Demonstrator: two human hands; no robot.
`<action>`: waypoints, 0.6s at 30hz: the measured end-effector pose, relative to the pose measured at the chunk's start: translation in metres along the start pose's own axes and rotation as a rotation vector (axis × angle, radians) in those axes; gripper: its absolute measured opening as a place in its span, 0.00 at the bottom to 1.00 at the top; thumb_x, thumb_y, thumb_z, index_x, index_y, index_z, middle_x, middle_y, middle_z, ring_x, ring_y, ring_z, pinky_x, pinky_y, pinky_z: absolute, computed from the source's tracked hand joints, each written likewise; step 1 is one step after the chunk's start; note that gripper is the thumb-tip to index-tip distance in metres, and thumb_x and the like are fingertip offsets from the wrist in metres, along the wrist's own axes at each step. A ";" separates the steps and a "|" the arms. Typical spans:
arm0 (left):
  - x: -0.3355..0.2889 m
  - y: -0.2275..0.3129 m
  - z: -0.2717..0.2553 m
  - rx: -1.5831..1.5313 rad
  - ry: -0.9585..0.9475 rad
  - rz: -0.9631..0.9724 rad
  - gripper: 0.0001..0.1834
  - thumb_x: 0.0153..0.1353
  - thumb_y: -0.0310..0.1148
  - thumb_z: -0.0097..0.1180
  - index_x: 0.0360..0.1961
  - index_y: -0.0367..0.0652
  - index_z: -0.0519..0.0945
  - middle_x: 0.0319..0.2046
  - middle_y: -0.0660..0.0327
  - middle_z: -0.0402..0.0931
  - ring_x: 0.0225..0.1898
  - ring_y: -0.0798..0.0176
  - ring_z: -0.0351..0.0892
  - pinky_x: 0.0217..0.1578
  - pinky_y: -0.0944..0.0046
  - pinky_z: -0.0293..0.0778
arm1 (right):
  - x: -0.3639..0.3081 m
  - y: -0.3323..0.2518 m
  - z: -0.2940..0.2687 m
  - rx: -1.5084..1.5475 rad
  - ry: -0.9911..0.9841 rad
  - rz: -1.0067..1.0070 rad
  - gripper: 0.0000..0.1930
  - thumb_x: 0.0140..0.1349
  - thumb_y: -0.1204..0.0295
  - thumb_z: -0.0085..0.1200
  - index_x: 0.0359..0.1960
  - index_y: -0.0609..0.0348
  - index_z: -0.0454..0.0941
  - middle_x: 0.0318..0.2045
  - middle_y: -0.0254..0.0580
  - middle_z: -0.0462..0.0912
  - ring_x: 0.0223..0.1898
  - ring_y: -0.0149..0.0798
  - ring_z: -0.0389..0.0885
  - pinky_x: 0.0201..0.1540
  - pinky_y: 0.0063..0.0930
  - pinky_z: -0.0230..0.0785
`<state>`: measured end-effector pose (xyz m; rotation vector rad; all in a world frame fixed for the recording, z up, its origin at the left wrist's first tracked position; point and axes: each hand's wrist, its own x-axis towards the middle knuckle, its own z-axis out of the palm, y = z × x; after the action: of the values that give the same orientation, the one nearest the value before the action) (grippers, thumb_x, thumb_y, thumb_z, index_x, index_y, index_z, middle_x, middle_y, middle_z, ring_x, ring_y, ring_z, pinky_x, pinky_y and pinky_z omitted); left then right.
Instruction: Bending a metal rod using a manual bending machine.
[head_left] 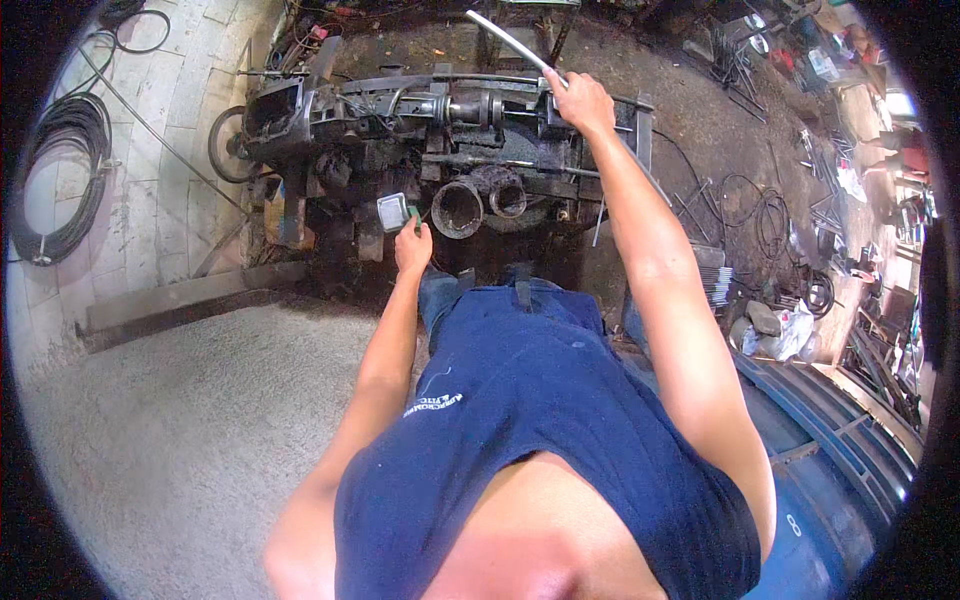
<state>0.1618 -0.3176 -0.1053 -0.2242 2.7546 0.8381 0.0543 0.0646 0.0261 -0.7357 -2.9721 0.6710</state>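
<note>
My right hand (582, 102) is closed round a long pale metal rod (508, 42), above the far right part of a dark, greasy lathe-like machine (345, 118). The rod slants up to the left, and a thin length shows again below the hand, perhaps the same rod. My left hand (413, 247) is at the near side of the machine, its fingers pinched on a small green piece (414, 216). Touching or just behind that piece is a pale grey rectangular box (392, 212). Right of it are two open round metal cylinders (457, 211), dark inside.
A coil of black hose (62, 180) hangs against the pale wall at the left. Loose cables (770, 225) and metal scraps lie on the dirty floor to the right. A blue slatted metal panel (820, 440) stands at the lower right. A low kerb (180, 305) borders the grey rough floor.
</note>
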 end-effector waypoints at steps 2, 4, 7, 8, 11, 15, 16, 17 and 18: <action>0.001 -0.005 0.003 0.010 0.020 0.010 0.23 0.61 0.42 0.53 0.56 0.44 0.78 0.39 0.41 0.81 0.44 0.39 0.81 0.47 0.47 0.75 | -0.001 -0.005 0.000 -0.010 -0.001 -0.006 0.36 0.66 0.37 0.35 0.44 0.58 0.83 0.48 0.54 0.81 0.52 0.56 0.78 0.55 0.52 0.68; 0.002 -0.003 0.003 0.010 0.002 -0.011 0.23 0.61 0.42 0.53 0.55 0.44 0.79 0.39 0.41 0.81 0.44 0.38 0.81 0.47 0.46 0.75 | -0.001 -0.004 0.002 -0.021 0.001 -0.002 0.36 0.66 0.37 0.35 0.43 0.58 0.83 0.48 0.54 0.81 0.52 0.56 0.78 0.55 0.51 0.67; 0.002 -0.003 0.003 0.022 -0.020 0.003 0.24 0.61 0.43 0.53 0.55 0.43 0.79 0.39 0.40 0.81 0.44 0.38 0.80 0.47 0.46 0.75 | -0.001 -0.003 0.003 -0.023 0.020 0.000 0.36 0.66 0.38 0.35 0.43 0.59 0.83 0.47 0.54 0.81 0.51 0.56 0.78 0.54 0.51 0.68; 0.003 -0.004 0.004 0.022 -0.020 0.004 0.24 0.61 0.43 0.53 0.55 0.43 0.79 0.39 0.40 0.81 0.44 0.38 0.80 0.47 0.46 0.75 | 0.000 -0.001 0.001 -0.023 0.004 0.012 0.36 0.66 0.37 0.35 0.43 0.60 0.83 0.47 0.54 0.81 0.51 0.57 0.78 0.54 0.51 0.69; 0.006 -0.016 0.009 -0.003 0.009 0.048 0.24 0.61 0.43 0.53 0.55 0.42 0.79 0.39 0.40 0.81 0.44 0.38 0.81 0.47 0.47 0.75 | -0.002 -0.004 -0.001 -0.019 -0.011 0.013 0.37 0.66 0.37 0.35 0.43 0.60 0.83 0.46 0.54 0.82 0.50 0.57 0.79 0.53 0.51 0.69; 0.003 -0.011 0.012 -0.006 0.030 0.052 0.24 0.62 0.43 0.52 0.54 0.41 0.79 0.40 0.40 0.81 0.45 0.39 0.81 0.47 0.47 0.75 | -0.001 0.001 -0.001 -0.009 -0.001 0.016 0.37 0.66 0.37 0.35 0.43 0.60 0.83 0.47 0.55 0.81 0.51 0.57 0.79 0.52 0.52 0.70; 0.003 -0.008 0.010 -0.003 0.008 0.015 0.23 0.62 0.43 0.52 0.54 0.41 0.79 0.40 0.40 0.81 0.45 0.39 0.80 0.47 0.47 0.75 | 0.000 0.002 -0.001 -0.009 0.000 0.018 0.37 0.66 0.37 0.35 0.43 0.60 0.83 0.47 0.55 0.81 0.51 0.57 0.79 0.52 0.52 0.70; 0.004 -0.006 0.008 -0.002 0.007 0.017 0.23 0.62 0.43 0.52 0.54 0.41 0.79 0.40 0.40 0.81 0.45 0.39 0.80 0.47 0.47 0.75 | 0.001 0.002 -0.001 -0.008 -0.016 0.019 0.37 0.66 0.37 0.35 0.43 0.60 0.83 0.47 0.55 0.81 0.50 0.57 0.79 0.52 0.52 0.70; 0.004 -0.008 0.008 -0.011 0.010 0.033 0.23 0.62 0.43 0.52 0.54 0.41 0.79 0.41 0.40 0.81 0.45 0.39 0.80 0.47 0.47 0.75 | 0.001 0.002 -0.002 -0.008 -0.032 0.015 0.37 0.66 0.37 0.35 0.43 0.60 0.83 0.47 0.55 0.81 0.50 0.57 0.79 0.52 0.52 0.70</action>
<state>0.1610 -0.3204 -0.1169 -0.1863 2.7703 0.8626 0.0542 0.0676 0.0266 -0.7562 -3.0029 0.6785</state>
